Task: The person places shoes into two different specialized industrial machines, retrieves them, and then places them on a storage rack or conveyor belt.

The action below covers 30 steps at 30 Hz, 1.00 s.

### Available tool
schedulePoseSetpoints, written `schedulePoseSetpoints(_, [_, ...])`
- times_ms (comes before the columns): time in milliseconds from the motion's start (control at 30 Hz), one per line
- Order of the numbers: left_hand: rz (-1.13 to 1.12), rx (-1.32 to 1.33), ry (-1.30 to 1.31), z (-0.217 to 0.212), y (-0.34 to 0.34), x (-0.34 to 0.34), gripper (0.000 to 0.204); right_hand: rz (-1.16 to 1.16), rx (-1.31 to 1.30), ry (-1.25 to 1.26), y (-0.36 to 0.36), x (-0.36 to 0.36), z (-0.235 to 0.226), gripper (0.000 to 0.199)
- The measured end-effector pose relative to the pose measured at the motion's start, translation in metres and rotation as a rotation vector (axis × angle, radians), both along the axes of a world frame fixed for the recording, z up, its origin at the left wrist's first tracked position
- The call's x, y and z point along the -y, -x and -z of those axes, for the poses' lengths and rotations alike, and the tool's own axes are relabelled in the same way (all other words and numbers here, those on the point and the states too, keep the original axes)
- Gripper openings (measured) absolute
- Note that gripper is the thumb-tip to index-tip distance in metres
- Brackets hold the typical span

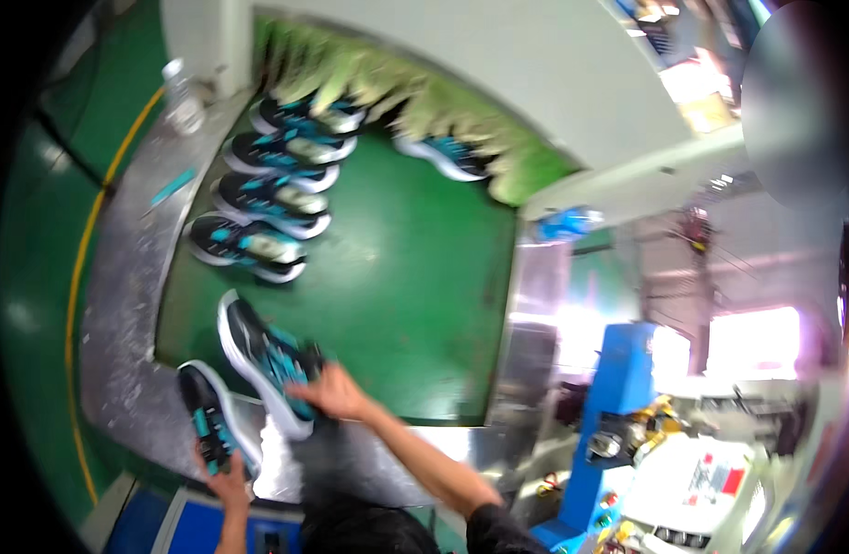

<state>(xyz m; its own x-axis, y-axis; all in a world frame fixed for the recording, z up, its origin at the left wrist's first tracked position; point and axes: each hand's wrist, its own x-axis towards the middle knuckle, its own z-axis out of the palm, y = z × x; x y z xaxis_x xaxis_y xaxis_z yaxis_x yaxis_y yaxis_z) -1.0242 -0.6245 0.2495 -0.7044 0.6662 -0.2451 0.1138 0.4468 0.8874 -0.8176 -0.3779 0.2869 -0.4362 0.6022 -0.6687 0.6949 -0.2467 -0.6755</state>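
In my left hand [225, 478] is a black and teal sneaker [204, 408] with a white sole, gripped near its heel over the metal edge at the lower left. My right hand [337, 392] grips a second such sneaker [258, 355] by its heel end, its toe pointing up and left above the green surface. The two shoes are close beside each other. Farther up, a row of similar sneakers [272, 198] sits along the left of the green belt surface [406, 277]. Another sneaker [443, 157] lies at the far side, partly under the fringe.
A pale green fringe curtain [424, 102] hangs from the white machine housing [461, 55]. On the left metal ledge [120, 323] are a clear plastic bottle [182, 97] and a teal-handled tool [173, 186]. A blue machine [600, 434] stands at the right.
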Motion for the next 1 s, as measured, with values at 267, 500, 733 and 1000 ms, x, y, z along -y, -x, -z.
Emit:
schedulePoseSetpoints(267, [0.617,0.372,-0.639,-0.149,-0.097,-0.104,0.086,1.183,-0.438,-0.155,-0.170,0.228,-0.211,0.054])
schedulePoseSetpoints(500, [1.732,1.281,-0.451,-0.257,-0.273,-0.093,0.096,0.915,-0.592,-1.207,-0.179,0.313,-0.262,0.083])
schedulePoseSetpoints(733, [1.950,1.194,-0.062,-0.236,-0.408,0.147,0.067,1.959,-0.690,-0.787,-0.248,0.593,-0.189,0.073])
schedulePoseSetpoints(1000, [2.457,0.405,0.070,-0.310,-0.699,0.312,0.097,2.205,-0.397,-1.395,-0.300,0.847,-0.199,0.061])
